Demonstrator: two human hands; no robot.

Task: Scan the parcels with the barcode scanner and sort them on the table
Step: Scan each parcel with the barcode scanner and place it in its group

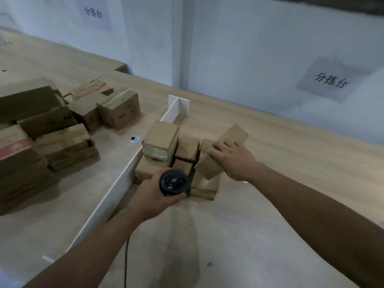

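My left hand (151, 194) grips a black barcode scanner (173, 182), its round end facing up at me and its cable running down under my forearm. My right hand (231, 157) holds a long, tilted brown parcel (232, 135) over a cluster of small cardboard parcels (187, 149) just right of the white divider (116, 192). The tallest parcel of the cluster, with tape on its front face (161, 138), stands against the divider. The scanner sits at the near edge of this cluster.
Several larger cardboard boxes (41, 129) are piled left of the divider. A short white cross-panel (180, 104) stands at the divider's far end. A round cable hole (134, 139) lies by the boxes. The wooden table (291, 154) runs along a wall with paper signs (330, 80).
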